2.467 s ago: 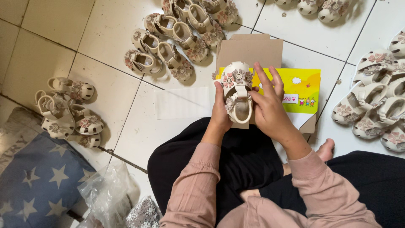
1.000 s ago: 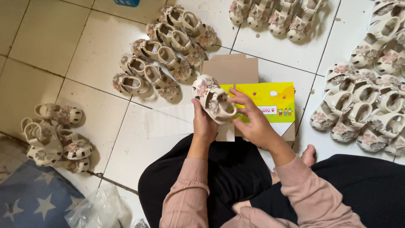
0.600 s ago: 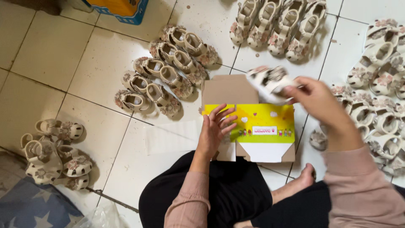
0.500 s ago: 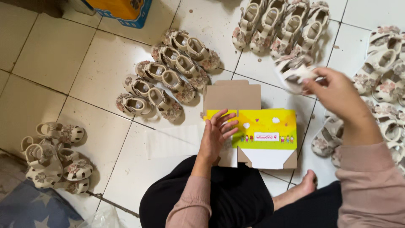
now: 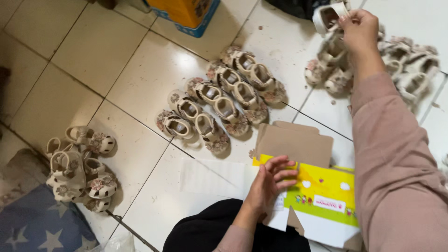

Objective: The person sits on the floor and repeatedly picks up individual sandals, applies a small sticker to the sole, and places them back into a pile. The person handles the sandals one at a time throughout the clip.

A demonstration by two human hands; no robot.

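My right hand point(image 5: 358, 29) is stretched far out at the top right and grips a cream child's sandal point(image 5: 327, 15), held just above a group of the same sandals point(image 5: 336, 70) on the floor. My left hand point(image 5: 271, 184) rests flat, fingers spread, on a yellow and white flattened shoe box point(image 5: 322, 200) with a brown cardboard flap point(image 5: 294, 142), in front of my lap. A row of cream sandals with flower trims point(image 5: 219, 100) lies on the tiles beyond the box.
Another heap of sandals point(image 5: 79, 168) sits at the left beside a blue star-patterned cloth point(image 5: 39, 224). An orange and blue carton point(image 5: 184, 11) stands at the top. More sandals point(image 5: 410, 70) lie at the far right. The floor is pale tile.
Both hands held a sandal over the box. My right hand carried it up and away to the far sandal group, while my left hand dropped flat onto the box.
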